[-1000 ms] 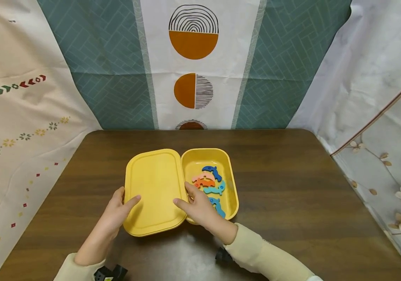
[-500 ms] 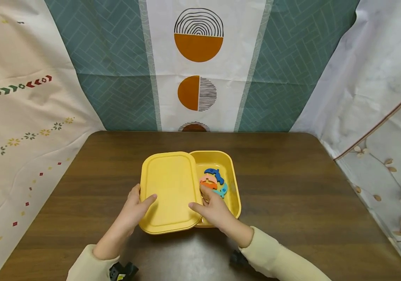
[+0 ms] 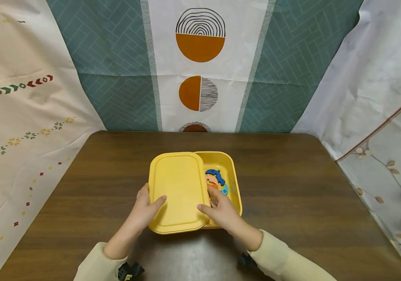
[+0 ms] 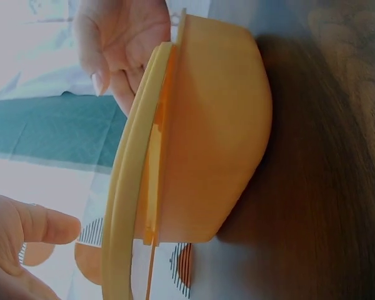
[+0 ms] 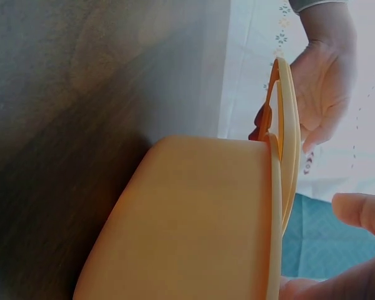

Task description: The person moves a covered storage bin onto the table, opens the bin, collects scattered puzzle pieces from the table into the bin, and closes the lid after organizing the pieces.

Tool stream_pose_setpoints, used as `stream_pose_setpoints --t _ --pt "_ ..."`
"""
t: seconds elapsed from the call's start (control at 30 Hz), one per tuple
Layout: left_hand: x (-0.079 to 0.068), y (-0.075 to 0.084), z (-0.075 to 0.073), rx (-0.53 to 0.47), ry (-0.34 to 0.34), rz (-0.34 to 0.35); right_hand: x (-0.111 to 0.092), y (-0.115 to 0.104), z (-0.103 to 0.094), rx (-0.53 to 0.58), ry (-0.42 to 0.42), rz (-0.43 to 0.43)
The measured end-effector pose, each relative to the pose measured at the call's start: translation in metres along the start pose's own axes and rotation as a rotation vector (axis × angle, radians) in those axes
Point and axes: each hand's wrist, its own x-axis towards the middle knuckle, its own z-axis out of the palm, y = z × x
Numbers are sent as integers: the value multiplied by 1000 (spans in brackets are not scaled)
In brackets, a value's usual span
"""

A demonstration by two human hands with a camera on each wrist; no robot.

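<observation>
A yellow lid [image 3: 177,191] lies across the left part of a yellow plastic box [image 3: 236,186] in the head view. My left hand [image 3: 143,210] holds the lid by its left edge, thumb on top. At the lid's right edge my right hand [image 3: 224,212] grips it, reaching over the box. Inside the box show a dark blue animal-shaped piece [image 3: 217,176] and parts of pink, orange and light blue ones; lid and hand hide the rest. The left wrist view shows the lid [image 4: 128,181] tilted, with a gap between it and the box wall [image 4: 215,125].
The box stands on a dark brown wooden table [image 3: 291,187]. Behind the table's far edge hangs a green and white patterned cloth [image 3: 200,70]. Pale printed cloths [image 3: 21,117] flank the sides. Black wrist devices [image 3: 130,271] sit below the cuffs.
Both hands have moved right with the lid, which now covers more of the box. Fewer of the coloured pieces show than before. The box itself stays in place on the table.
</observation>
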Motion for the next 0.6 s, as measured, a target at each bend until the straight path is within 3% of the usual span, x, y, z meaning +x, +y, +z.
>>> stream_pose_setpoints --t 0.6 --pt "7 3 20 -31 -7 24 -10 4 -19 -32 57 2"
